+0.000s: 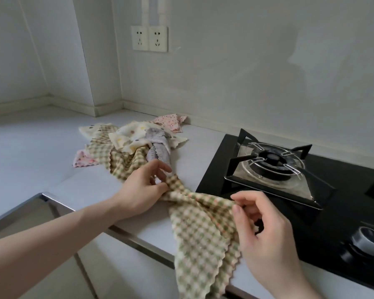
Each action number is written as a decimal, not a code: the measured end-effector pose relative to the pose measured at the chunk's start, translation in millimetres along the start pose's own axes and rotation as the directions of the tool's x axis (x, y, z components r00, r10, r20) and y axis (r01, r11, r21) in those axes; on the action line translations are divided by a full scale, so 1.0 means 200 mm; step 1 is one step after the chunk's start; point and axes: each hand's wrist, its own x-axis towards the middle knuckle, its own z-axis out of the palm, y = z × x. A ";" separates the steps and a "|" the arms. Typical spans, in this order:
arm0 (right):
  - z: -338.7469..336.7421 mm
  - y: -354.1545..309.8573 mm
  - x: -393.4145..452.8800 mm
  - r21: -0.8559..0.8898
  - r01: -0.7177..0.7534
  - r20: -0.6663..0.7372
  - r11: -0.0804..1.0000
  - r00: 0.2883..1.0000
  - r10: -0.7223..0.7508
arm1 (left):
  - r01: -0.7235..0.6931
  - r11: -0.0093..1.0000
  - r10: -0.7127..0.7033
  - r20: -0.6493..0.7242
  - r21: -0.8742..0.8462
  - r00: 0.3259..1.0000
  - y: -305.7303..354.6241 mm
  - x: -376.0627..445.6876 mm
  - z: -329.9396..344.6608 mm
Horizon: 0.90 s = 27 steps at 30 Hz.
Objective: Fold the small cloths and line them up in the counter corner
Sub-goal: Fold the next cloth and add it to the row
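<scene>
A green-and-cream checked cloth [201, 238] hangs crumpled over the counter's front edge. My left hand [143, 188] pinches its upper left part between thumb and fingers. My right hand [259, 225] pinches its right edge just in front of the stove. Behind them lies a loose pile of small cloths [130, 143]: another checked one, cream dotted ones, a grey one [158, 145] and pink dotted ones [171, 123]. The pile sits near the counter corner [108, 111], unfolded.
A black gas stove [289, 169] with a metal burner grate fills the right side, its knob [367, 238] near the front. The white counter [30, 147] stretches left. A double wall socket [149, 38] is on the wall above the corner.
</scene>
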 end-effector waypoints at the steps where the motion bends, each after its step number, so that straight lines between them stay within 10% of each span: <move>1: 0.00 -0.01 0.00 0.006 -0.022 -0.007 1.000 1.000 0.022 | 0.012 1.000 -0.012 -0.010 -0.002 1.000 0.00 0.00 -0.01; 16: -0.24 -0.28 -0.03 -0.285 -0.062 0.205 0.956 0.971 0.124 | 0.081 0.994 -0.074 -0.097 0.073 0.993 0.36 -0.37 -0.52; 27: -0.51 -0.86 0.15 -0.278 -0.042 0.004 0.960 0.999 0.045 | -0.035 0.980 0.017 -0.091 -0.197 0.996 0.71 -0.62 -0.84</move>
